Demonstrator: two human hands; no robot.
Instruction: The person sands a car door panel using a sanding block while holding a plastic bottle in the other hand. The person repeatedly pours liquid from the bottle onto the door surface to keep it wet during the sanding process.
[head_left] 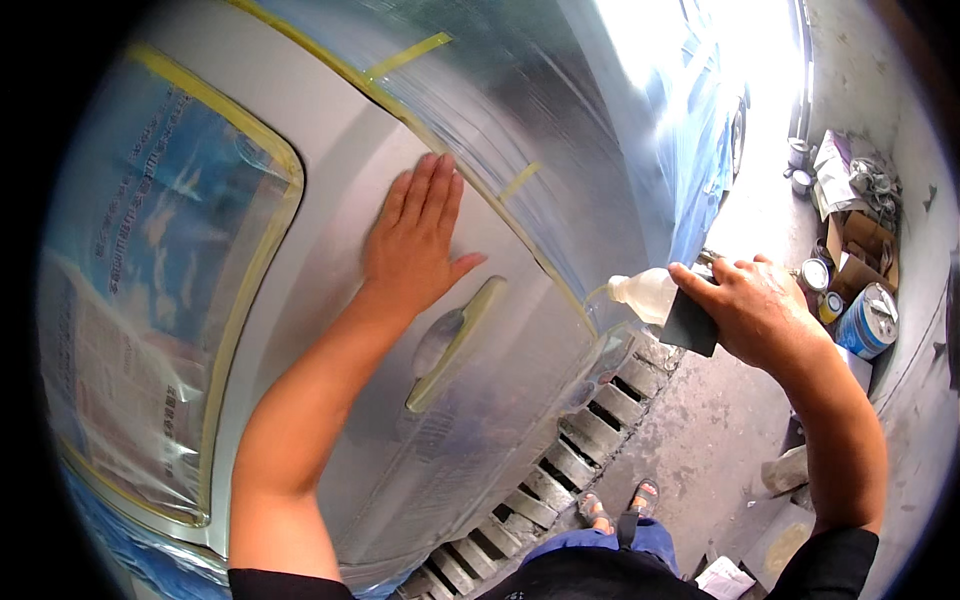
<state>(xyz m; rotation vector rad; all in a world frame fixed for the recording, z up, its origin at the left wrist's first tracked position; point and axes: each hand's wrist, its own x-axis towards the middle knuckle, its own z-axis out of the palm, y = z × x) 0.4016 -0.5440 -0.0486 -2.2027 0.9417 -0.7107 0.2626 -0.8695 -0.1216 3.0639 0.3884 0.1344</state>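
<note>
My left hand (415,235) lies flat, fingers stretched out, on the pale silver-grey car door panel (345,140). Just below it is the door handle (457,345), wrapped in yellowish masking tape. To the right, my right hand (760,310) is closed around a translucent white plastic bottle (645,296), tilted with its narrow neck toward the car. A dark sheet that looks like sandpaper (690,326) is held along with the bottle in the same hand. My right fingertips are partly hidden.
Clear plastic film (500,90) and yellow tape (408,56) cover the car's windows; printed sheeting (170,260) masks the left one. A slotted drain grate (545,490) runs beside the car. Along the right wall stand a blue-and-white bucket (866,325), small cans (815,274) and a cardboard box (862,240).
</note>
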